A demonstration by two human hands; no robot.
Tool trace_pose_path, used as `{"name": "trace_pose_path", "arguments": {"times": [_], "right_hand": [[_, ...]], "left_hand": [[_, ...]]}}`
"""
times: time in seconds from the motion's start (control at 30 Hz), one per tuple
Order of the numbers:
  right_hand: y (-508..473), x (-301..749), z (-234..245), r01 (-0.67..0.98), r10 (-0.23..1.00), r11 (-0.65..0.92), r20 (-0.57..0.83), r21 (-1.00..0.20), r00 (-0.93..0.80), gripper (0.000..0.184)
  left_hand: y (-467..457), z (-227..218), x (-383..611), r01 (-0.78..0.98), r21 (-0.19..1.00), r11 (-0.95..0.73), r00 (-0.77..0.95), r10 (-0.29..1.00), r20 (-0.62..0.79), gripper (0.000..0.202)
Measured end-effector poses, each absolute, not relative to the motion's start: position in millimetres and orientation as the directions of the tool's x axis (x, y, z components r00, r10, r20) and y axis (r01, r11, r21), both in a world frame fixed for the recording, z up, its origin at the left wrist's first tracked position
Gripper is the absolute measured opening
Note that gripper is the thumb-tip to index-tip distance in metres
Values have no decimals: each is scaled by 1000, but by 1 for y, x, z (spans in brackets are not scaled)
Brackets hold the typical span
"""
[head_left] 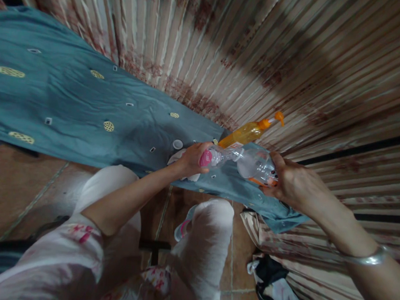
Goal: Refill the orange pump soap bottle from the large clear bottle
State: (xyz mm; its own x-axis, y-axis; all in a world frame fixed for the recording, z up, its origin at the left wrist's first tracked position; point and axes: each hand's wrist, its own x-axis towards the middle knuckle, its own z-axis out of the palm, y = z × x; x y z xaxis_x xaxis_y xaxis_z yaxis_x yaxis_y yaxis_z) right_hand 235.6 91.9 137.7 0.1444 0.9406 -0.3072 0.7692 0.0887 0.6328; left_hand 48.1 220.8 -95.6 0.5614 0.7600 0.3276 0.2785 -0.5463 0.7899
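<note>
A clear plastic bottle [250, 164] with a pink cap [205, 158] is held sideways between both hands above the edge of a teal bedsheet [87, 101]. My left hand [192, 160] is closed round the pink cap and neck. Its base sits in the grip of my right hand [292, 181], which wears a silver bangle on the wrist. Just behind the bottle, an orange pump bottle [247, 132] lies tilted on the sheet.
A small white round lid [177, 144] and a white object [176, 157] lie on the sheet by my left hand. Striped floral curtain [261, 58] hangs behind. My knees in white trousers are below, over brown floor tiles [12, 187]. Dark cloth [273, 283] lies at lower right.
</note>
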Motion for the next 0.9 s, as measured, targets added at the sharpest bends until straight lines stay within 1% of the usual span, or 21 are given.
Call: {"name": "trace_pose_path", "arguments": {"times": [0.13,0.3,0.43,0.63,0.9], "right_hand": [[92,234,139,771,942,92,-306,630,137,53],[93,234,138,766,939,81,-307,637,156,54],[93,236,137,763,951,84,-281,641,132,56],[93,232,139,772,939,76,-305,631,156,52],[93,232,139,773,946,72,-289,630,147,54]], "left_hand": [[220,-94,48,282,791,-544,562,761,324,86],[219,-93,47,280,787,-550,558,760,333,85],[218,-92,46,275,783,-557,554,758,345,83],[220,-94,47,273,780,-563,570,748,340,86],[223,-104,48,235,773,-590,548,737,396,83]]}}
